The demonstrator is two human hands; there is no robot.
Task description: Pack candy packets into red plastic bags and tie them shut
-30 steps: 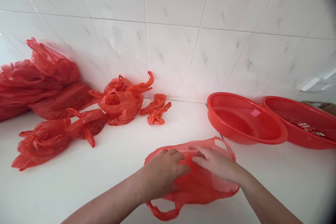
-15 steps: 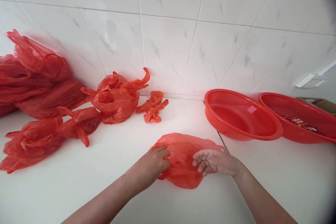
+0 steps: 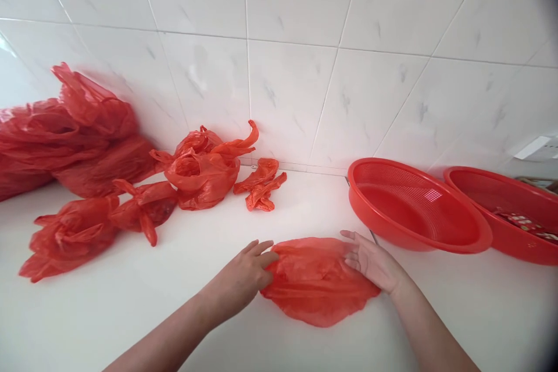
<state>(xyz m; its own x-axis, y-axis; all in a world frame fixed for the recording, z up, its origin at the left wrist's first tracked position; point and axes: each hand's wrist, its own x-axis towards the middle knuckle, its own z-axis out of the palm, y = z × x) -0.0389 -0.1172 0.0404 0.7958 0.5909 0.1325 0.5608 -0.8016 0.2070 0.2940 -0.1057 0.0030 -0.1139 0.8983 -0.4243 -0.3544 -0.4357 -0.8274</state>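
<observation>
A thin red plastic bag (image 3: 318,288) lies spread out on the white countertop between my hands. At its left edge is my left hand (image 3: 246,276), fingers apart and fingertips touching or just over the plastic. My right hand (image 3: 375,261) is over the bag's right side, palm turned inward and fingers loosely spread; I cannot tell how firmly it touches the plastic. Neither hand grips anything that I can see. Beyond the bag, a small crumpled red bag (image 3: 261,183) lies near the wall.
A red colander (image 3: 414,209) stands at the right, beside a red basin (image 3: 518,215) with small packets inside. Knotted red bags (image 3: 146,206) and a fuller red bag (image 3: 203,177) are at the left, with a large heap of red bags (image 3: 87,128) behind. A tiled wall (image 3: 288,87) closes the back.
The bag is now flatter and more evenly spread between my hands. My right hand has lifted slightly and its fingers have opened. The whole view has shifted a little to the left.
</observation>
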